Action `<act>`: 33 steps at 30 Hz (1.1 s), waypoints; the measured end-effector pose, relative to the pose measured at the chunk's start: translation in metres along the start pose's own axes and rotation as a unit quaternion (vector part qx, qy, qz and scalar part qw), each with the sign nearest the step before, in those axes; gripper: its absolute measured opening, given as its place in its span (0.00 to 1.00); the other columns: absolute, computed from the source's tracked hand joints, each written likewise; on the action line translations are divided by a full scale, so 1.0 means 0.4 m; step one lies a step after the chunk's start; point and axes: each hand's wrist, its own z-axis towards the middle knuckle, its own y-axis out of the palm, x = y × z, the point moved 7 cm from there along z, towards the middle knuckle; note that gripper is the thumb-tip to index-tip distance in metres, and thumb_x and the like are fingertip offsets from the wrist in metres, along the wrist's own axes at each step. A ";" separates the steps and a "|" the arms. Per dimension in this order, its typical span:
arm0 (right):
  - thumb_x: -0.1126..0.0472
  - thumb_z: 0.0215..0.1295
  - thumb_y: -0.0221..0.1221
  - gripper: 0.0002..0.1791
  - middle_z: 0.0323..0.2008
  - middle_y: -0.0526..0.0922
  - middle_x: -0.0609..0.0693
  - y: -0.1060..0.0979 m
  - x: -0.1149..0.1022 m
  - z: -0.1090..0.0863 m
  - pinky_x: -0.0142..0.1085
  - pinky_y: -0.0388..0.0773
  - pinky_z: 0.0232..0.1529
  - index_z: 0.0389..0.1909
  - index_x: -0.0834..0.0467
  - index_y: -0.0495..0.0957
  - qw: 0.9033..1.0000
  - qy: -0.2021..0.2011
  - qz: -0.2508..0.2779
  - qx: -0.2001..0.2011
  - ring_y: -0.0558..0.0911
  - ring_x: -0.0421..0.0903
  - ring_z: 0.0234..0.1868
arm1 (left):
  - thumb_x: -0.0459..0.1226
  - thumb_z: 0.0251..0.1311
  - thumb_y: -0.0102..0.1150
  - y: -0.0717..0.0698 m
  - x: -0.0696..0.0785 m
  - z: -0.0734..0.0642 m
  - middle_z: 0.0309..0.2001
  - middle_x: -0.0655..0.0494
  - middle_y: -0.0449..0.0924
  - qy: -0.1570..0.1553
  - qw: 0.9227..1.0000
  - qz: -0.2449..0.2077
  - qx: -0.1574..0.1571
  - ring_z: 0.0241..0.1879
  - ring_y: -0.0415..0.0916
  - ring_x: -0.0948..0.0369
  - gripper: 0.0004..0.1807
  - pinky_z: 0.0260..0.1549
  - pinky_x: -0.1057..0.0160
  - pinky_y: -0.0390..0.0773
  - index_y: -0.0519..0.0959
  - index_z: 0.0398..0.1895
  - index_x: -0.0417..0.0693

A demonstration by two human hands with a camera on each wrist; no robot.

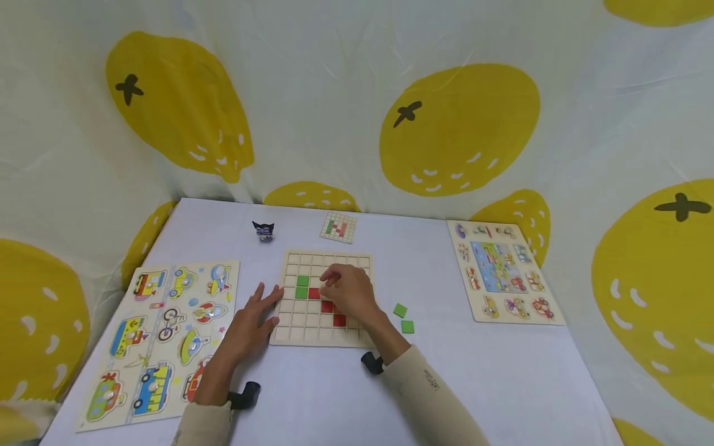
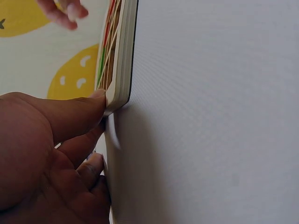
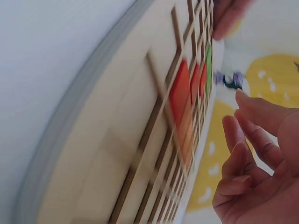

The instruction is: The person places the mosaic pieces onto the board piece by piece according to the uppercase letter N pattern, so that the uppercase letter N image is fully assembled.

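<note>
A wooden grid board [image 1: 304, 337] lies on the table. In it sit two green tiles [image 1: 302, 281] and a diagonal of red tiles [image 1: 339, 320]. Paler orange-red tiles [image 3: 186, 133] show beside the red in the right wrist view, hidden under the hand from the head. My right hand [image 1: 352, 292] hovers over the board's middle, fingers bent and thumb near the index finger, nothing visible between them. At the board's left edge rests my left hand [image 1: 251, 323], its thumb [image 2: 79, 114] touching the near corner. Two loose green tiles [image 1: 408, 326] lie right of the board.
Behind the board lie a small pattern card [image 1: 338, 227] and a dark toy figure [image 1: 264, 231]. A vehicle peg puzzle [image 1: 184, 322] stands left, partly behind my left arm. Another picture puzzle [image 1: 504, 272] lies at the right. A lemon-print curtain [image 1: 318, 93] borders the table.
</note>
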 end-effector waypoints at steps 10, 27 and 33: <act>0.62 0.57 0.78 0.13 0.35 0.88 0.44 -0.154 0.136 -0.081 0.37 0.70 0.34 0.44 0.52 0.89 0.997 0.039 -0.014 0.066 0.76 0.44 0.31 | 0.34 0.74 0.60 -0.007 0.000 0.000 0.87 0.37 0.41 0.000 1.000 0.008 0.005 0.83 0.45 0.30 0.38 0.76 0.26 0.54 0.62 0.84 0.57; 0.59 0.55 0.79 0.13 0.37 0.87 0.48 -0.235 0.304 -0.164 0.39 0.72 0.37 0.40 0.52 0.88 0.984 0.146 -0.092 0.052 0.81 0.48 0.40 | 0.34 0.74 0.60 -0.001 0.000 -0.006 0.87 0.37 0.40 -0.003 1.000 0.006 -0.002 0.83 0.44 0.30 0.38 0.76 0.26 0.53 0.61 0.84 0.57; 0.60 0.54 0.80 0.11 0.33 0.85 0.47 -0.228 0.293 -0.156 0.37 0.69 0.31 0.34 0.52 0.87 0.982 0.151 -0.100 0.062 0.80 0.47 0.34 | 0.34 0.74 0.60 0.001 0.000 -0.004 0.87 0.37 0.40 -0.003 1.000 0.001 -0.003 0.83 0.44 0.30 0.37 0.77 0.27 0.53 0.62 0.84 0.58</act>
